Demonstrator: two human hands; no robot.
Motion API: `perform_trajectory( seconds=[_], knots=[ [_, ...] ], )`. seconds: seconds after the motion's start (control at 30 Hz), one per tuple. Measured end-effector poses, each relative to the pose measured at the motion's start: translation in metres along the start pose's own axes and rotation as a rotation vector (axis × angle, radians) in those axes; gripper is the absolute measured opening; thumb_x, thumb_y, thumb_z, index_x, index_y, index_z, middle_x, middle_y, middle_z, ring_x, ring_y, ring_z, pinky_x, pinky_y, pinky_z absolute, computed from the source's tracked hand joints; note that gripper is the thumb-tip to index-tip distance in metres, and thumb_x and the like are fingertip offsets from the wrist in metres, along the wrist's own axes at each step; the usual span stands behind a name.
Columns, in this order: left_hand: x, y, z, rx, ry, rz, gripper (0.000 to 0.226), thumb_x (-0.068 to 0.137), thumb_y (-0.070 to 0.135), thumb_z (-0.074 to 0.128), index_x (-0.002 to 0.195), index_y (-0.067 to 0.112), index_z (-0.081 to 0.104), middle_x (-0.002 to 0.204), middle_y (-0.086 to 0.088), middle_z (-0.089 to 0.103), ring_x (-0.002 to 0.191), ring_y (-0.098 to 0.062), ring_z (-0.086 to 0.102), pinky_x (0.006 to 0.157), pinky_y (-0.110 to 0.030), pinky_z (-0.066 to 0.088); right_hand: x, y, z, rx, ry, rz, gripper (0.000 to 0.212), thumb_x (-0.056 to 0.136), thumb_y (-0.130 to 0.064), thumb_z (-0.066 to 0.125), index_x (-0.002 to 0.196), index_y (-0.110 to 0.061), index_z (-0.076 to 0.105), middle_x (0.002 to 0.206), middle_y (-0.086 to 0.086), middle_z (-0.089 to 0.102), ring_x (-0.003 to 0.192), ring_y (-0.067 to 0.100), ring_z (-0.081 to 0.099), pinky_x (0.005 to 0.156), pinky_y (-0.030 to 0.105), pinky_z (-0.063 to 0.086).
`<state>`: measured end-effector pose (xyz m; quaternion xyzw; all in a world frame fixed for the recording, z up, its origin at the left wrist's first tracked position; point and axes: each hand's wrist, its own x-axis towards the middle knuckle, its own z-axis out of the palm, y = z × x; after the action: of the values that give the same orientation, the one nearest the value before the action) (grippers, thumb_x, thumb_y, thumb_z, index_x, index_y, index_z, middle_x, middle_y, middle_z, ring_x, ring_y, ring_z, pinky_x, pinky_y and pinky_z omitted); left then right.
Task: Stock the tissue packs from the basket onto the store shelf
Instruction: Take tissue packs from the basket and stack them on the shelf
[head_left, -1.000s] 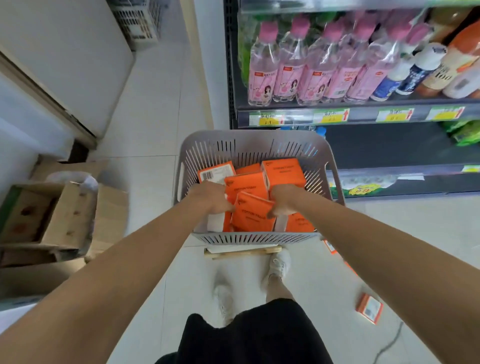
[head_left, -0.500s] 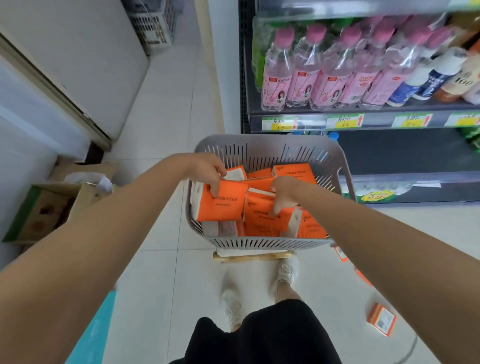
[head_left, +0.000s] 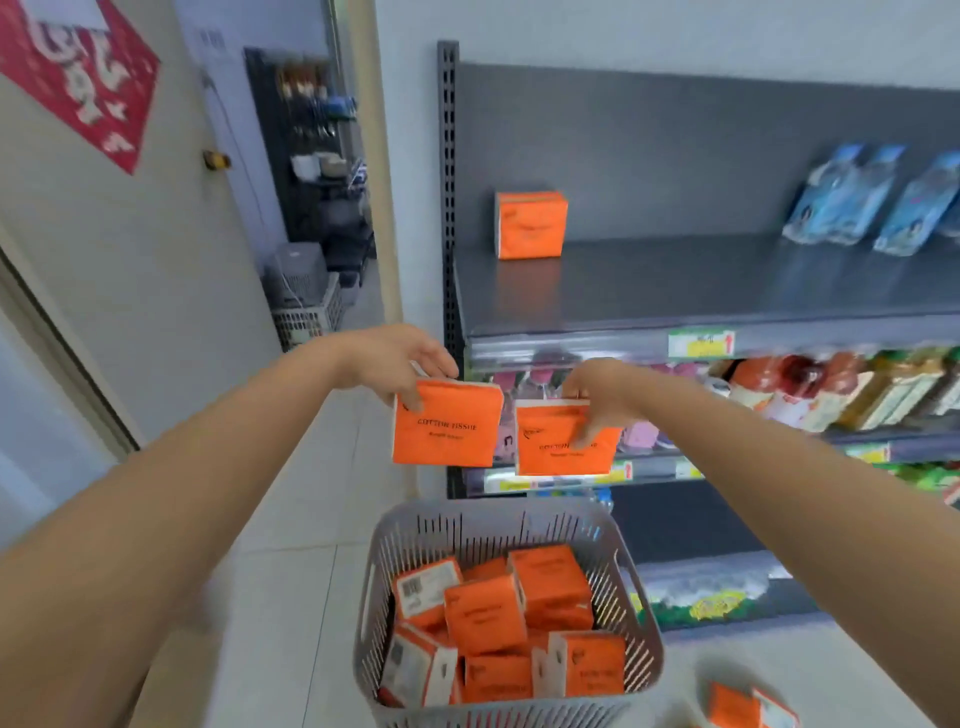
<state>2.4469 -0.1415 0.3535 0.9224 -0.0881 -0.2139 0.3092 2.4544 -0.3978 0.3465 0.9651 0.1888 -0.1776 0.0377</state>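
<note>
My left hand (head_left: 400, 361) grips an orange tissue pack (head_left: 447, 423) by its top edge, held in the air just left of the shelf's front edge. My right hand (head_left: 597, 392) grips a second orange tissue pack (head_left: 563, 441) beside it, in front of the drinks shelf. Below them the grey slotted basket (head_left: 644, 654) holds several more orange packs (head_left: 485, 613). One orange tissue pack (head_left: 530, 224) stands upright at the back left of the grey top shelf (head_left: 701, 280).
Blue pouches (head_left: 852, 200) lean at the right of the top shelf. Bottled drinks (head_left: 810, 389) fill the shelf below. A loose orange pack (head_left: 748, 706) lies on the floor at bottom right. A doorway (head_left: 311, 182) opens at the left, with a white crate (head_left: 306, 317) inside.
Both hands have lifted out of the basket, each carrying a tissue pack, up to the height of the top shelf's edge. The view has tilted up from the floor.
</note>
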Motion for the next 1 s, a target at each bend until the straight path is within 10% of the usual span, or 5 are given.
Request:
perform_trajectory(
  seconds=[0.13,0.37,0.57,1.0],
  knots=[
    [0.011,0.047,-0.052,-0.025,0.099,0.129,0.048,0.078,-0.003,0.071,0.117,0.024,0.062,0.118,0.006,0.062,0.105,-0.017,0.063,0.075,-0.033,0.058,-0.016,0.03,-0.063,0.006,0.125,0.031,0.048,0.071,-0.026,0.082,0.112,-0.01,0.062,0.107,0.006,0.058,0.083,0.003,0.063,0.06,0.019,0.043],
    [0.076,0.11,-0.105,-0.089,0.358,0.275,0.045,0.079,-0.002,0.07,0.118,0.02,0.061,0.122,0.001,0.059,0.109,-0.021,0.059,0.087,-0.042,0.055,0.004,0.091,-0.124,0.092,0.303,0.038,0.051,0.068,-0.026,0.083,0.114,-0.011,0.067,0.116,0.005,0.064,0.109,0.025,0.058,0.09,0.034,0.049],
    [0.18,0.116,-0.109,0.055,0.496,0.291,0.047,0.083,-0.001,0.065,0.123,0.022,0.057,0.136,0.0,0.052,0.128,-0.019,0.046,0.104,-0.039,0.042,0.067,0.135,-0.146,0.256,0.381,-0.028,0.05,0.067,-0.027,0.084,0.113,-0.015,0.068,0.098,-0.004,0.061,0.095,0.017,0.055,0.078,0.027,0.041],
    [0.266,0.09,-0.102,0.544,0.626,0.287,0.041,0.093,0.011,0.052,0.133,0.019,0.054,0.14,0.003,0.051,0.129,-0.019,0.045,0.105,-0.039,0.04,0.186,0.15,-0.142,0.268,0.452,-0.165,0.068,0.079,-0.028,0.075,0.139,-0.016,0.045,0.128,0.007,0.049,0.119,0.026,0.05,0.093,0.032,0.042]
  ],
)
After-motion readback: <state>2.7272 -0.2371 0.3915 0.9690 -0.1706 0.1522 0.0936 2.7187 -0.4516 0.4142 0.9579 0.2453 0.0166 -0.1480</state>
